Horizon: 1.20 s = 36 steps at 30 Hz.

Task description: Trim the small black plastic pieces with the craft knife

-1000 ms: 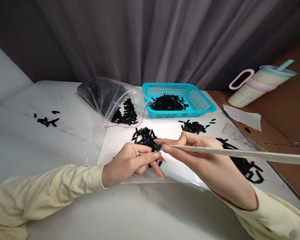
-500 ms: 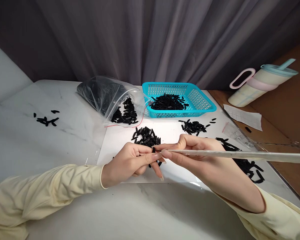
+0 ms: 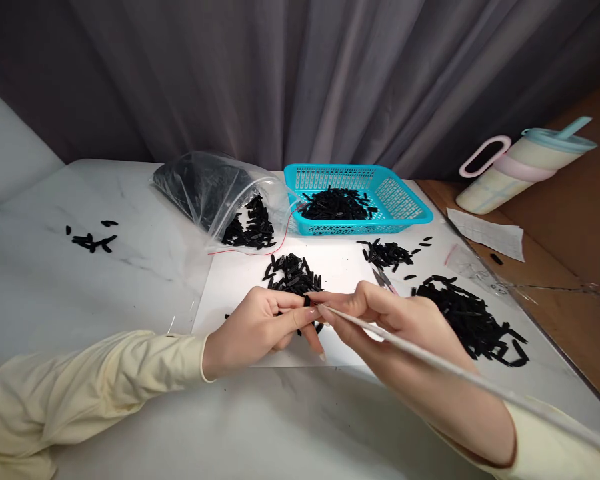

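My left hand is closed in a pinch, thumb against fingers, on a small black piece. Against its fingertips, my right hand grips one end of a long, thin, pale strip between thumb and fingers. The strip slants down across my right forearm and runs out at the lower right. What the fingertips do where both hands meet is partly hidden. Just beyond my hands lies a pile of small black elongated pieces on a white sheet.
A blue basket holds black pieces; left of it lies a clear zip bag of them. More piles spread at the right. A pointed metal tool lies behind my right hand. A tumbler stands at the far right.
The strip has swung from nearly level to slanting down right, its edge now towards me. My right hand and wrist have dipped, uncovering the pointed tool. My left hand stays almost still.
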Motion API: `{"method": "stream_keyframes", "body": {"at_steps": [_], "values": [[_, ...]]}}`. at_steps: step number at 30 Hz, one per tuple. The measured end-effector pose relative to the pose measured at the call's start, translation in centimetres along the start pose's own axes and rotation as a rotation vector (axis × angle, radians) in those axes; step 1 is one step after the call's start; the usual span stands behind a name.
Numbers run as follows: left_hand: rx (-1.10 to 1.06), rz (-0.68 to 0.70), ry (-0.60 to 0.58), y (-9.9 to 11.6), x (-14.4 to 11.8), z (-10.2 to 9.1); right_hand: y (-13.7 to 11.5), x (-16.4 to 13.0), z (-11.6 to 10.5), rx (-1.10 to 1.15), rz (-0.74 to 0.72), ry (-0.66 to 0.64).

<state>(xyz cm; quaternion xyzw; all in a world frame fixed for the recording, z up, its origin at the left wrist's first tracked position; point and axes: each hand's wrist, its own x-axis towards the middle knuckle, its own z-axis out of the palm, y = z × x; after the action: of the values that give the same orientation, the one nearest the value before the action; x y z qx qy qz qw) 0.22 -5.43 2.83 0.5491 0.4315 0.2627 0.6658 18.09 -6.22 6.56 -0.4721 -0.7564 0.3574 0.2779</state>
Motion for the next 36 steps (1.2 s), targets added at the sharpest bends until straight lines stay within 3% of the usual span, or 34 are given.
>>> {"method": "stream_keyframes", "body": {"at_steps": [7, 14, 20, 26, 36], "values": [[0.017, 0.012, 0.085, 0.0, 0.4, 0.3, 1.2, -1.0, 2.8, -0.358, -0.314, 0.161], [-0.045, 0.001, 0.079, 0.2, 0.6, 0.2, 2.5, -0.8, 3.8, -0.336, -0.425, 0.292], [-0.075, 0.025, 0.026, 0.4, 0.5, 0.1, 3.4, -0.1, 3.1, -0.388, -0.533, 0.287], [-0.06, 0.023, 0.016, 0.4, 0.4, 0.1, 2.1, 0.3, 1.8, -0.284, -0.278, 0.282], [-0.095, 0.029, -0.018, 0.4, 0.3, 0.1, 0.1, 1.0, -0.8, 0.21, 0.056, 0.017]]}}
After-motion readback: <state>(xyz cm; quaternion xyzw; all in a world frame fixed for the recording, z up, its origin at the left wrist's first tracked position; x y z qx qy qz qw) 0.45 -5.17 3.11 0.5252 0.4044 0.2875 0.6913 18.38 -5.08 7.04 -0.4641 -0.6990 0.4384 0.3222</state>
